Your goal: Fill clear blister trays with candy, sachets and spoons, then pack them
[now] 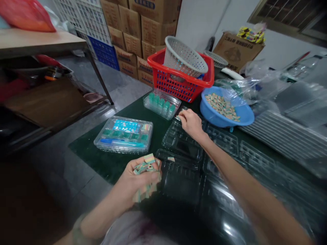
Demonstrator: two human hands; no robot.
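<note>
My left hand (139,182) is closed around a handful of small striped erasers (149,158) in pink, yellow and green, held low above the dark green table. My right hand (190,123) reaches forward, its fingers pinched at the far end of a clear plastic tray (182,139); what the fingertips hold is too small to make out. One striped eraser (171,159) lies in the nearer clear tray (181,177). A blue basin (208,114) beyond my right hand holds many more such pieces.
To the left sits a packed clear case (150,136) with blue and green items. Behind it is a clear box of green cubes (160,102). A red basket (166,83) carries a grey perforated basket (176,51). More clear trays (255,153) spread rightward; cartons (130,20) are stacked behind.
</note>
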